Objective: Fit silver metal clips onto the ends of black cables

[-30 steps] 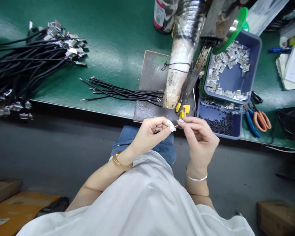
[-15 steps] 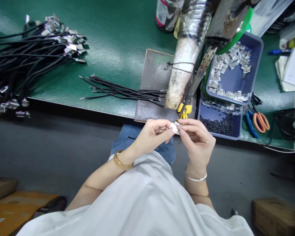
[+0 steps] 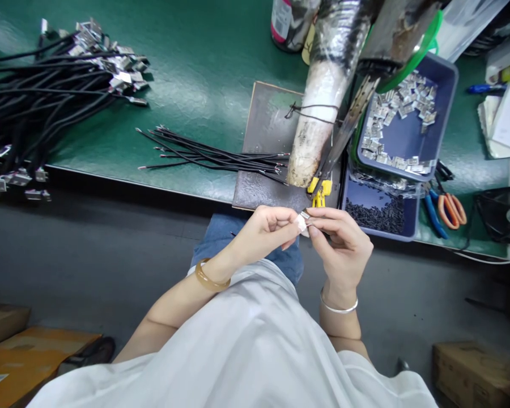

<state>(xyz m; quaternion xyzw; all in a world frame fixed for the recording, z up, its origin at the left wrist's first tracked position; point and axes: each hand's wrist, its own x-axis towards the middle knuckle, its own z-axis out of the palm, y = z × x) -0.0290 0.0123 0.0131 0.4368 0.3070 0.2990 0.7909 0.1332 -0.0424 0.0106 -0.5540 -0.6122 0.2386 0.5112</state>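
— What's biggest there?
— The green table (image 3: 187,62), with a heap of connector-tipped black cables (image 3: 46,102) at its left.
— And on the right?
— A blue bin (image 3: 448,90) of metal connectors; loose black cables (image 3: 204,151) lie between, partly on a dark board (image 3: 270,119).
— The hands?
— Fingertips together at the table's near edge. The right hand (image 3: 342,241) pinches a small metal connector (image 3: 305,215); the left hand (image 3: 266,229) is pinched closed beside it, its grip's contents unclear.
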